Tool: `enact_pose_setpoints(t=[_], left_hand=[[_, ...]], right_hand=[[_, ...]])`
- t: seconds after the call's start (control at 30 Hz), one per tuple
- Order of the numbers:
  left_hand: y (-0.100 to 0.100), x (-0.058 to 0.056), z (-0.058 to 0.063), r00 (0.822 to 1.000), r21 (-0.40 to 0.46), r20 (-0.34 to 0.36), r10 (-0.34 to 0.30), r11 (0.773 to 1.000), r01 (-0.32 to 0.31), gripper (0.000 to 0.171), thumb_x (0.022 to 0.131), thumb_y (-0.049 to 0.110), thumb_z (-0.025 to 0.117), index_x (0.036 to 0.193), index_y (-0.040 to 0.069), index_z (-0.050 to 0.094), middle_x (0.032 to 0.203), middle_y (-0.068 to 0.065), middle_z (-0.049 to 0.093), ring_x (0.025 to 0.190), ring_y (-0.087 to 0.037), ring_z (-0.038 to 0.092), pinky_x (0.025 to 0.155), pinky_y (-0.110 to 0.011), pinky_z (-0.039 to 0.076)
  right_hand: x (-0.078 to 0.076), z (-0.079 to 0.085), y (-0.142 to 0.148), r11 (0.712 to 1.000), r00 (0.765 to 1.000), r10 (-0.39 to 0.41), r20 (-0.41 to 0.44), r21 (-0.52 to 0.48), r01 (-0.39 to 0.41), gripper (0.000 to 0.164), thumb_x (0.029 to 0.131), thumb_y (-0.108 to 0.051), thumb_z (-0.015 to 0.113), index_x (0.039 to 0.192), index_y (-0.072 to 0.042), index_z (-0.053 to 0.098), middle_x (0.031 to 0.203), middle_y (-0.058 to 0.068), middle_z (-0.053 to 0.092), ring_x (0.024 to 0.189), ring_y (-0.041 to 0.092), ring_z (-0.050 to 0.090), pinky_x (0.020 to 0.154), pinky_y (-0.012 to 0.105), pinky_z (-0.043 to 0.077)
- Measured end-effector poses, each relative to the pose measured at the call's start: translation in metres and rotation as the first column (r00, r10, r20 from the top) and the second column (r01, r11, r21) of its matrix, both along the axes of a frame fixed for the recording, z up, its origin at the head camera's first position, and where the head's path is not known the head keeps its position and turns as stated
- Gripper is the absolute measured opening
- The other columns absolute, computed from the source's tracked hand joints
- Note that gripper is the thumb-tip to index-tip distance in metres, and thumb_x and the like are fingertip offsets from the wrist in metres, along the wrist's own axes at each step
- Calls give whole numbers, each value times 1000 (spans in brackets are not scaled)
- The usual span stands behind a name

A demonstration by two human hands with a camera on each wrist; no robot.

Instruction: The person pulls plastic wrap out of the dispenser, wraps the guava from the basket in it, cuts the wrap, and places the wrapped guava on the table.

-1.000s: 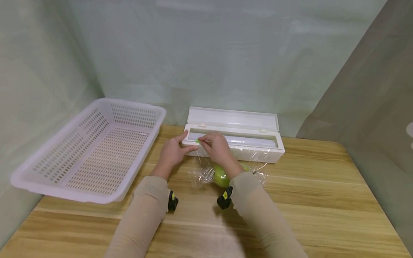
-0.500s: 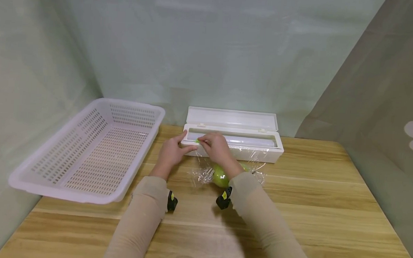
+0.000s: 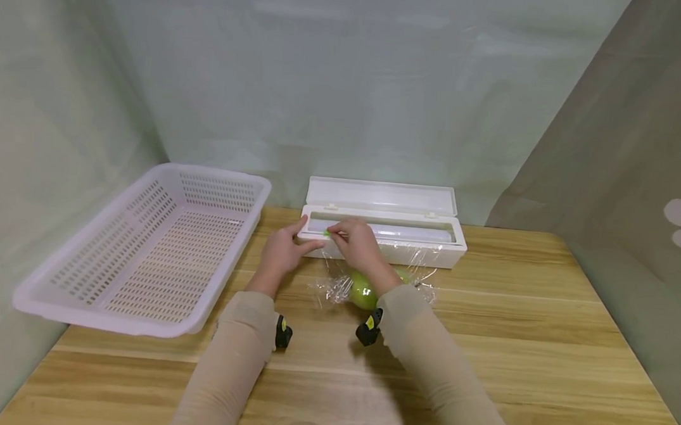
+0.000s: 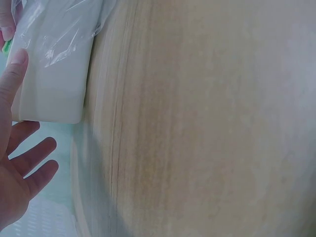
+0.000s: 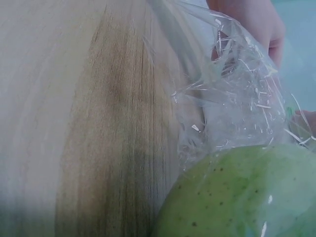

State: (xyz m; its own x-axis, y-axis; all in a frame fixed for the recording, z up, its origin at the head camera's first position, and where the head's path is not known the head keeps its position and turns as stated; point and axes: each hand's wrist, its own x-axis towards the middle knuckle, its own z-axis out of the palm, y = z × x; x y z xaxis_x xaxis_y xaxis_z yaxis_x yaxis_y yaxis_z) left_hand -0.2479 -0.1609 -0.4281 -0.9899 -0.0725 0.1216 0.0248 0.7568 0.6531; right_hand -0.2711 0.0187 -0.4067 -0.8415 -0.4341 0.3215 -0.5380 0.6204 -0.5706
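A white cling film box (image 3: pixel 424 257) stands at the back of the table with its lid raised and a film roll (image 3: pixel 414 233) inside. My left hand (image 3: pixel 282 251) grips the box's left end, thumb on the front edge and index finger at the end; its other fingers spread loose in the left wrist view. Between thumb and fingertips my right hand (image 3: pixel 359 245) pinches a small green slide cutter (image 3: pixel 326 233) near the left of the front rim. Clear cling film (image 5: pixel 237 113) hangs from the box over a green, dark-specked fruit (image 5: pixel 247 192), which the right forearm partly hides in the head view.
A white perforated plastic basket (image 3: pixel 223 296) sits at the left of the wooden table (image 3: pixel 540 348). Grey-green sheeting (image 3: pixel 351 99) closes off the back and sides, right behind the raised lid.
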Motion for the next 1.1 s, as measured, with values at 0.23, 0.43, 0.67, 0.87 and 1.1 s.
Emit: enact_pose_setpoints(t=[0.23, 0.43, 0.67, 0.87, 1.1], left_hand=[[0, 0, -1, 1000, -3, -2, 2, 1000, -2, 79, 78, 53, 69, 143, 20, 40, 141, -15, 46, 109, -30, 57, 98, -47, 45], [-1, -1, -2, 1000, -4, -4, -5, 1000, 5, 80, 78, 55, 67, 143, 20, 39, 141, -16, 46, 116, -31, 56, 100, -47, 43], [-2, 0, 0, 1000, 9, 6, -17, 1000, 17, 81, 77, 55, 68, 144, 19, 39, 142, -16, 45, 99, -29, 57, 95, -45, 47], [-4, -1, 4, 999, 21, 11, -40, 999, 40, 82, 77, 56, 70, 143, 17, 41, 140, -20, 47, 59, -23, 46, 78, -37, 47], [-3, 0, 8, 1000, 65, 9, -19, 998, 18, 64, 88, 51, 56, 140, 15, 45, 137, -15, 52, 98, -27, 61, 86, -42, 50]], right_hand=[[1, -1, -1, 998, 1000, 16, 3, 56, -16, 24, 94, -12, 57, 115, -12, 68, 116, 9, 66, 110, 26, 59, 98, 38, 46], [1, -1, 0, 992, 1000, 29, -9, 122, -28, 27, 95, -19, 56, 120, -16, 65, 121, 9, 62, 108, 25, 57, 93, 39, 48], [1, 0, -3, 993, 1000, 18, 3, 117, -19, 24, 95, -22, 57, 116, -15, 66, 119, 6, 62, 110, 22, 57, 96, 37, 47], [1, 0, -4, 997, 1000, 15, 9, 80, -15, 22, 94, -17, 57, 113, -12, 67, 117, 6, 63, 109, 22, 57, 96, 35, 47], [1, -1, -5, 999, 1000, 9, 24, 40, -10, 22, 93, -14, 58, 113, -11, 67, 116, 7, 62, 109, 23, 57, 98, 35, 46]])
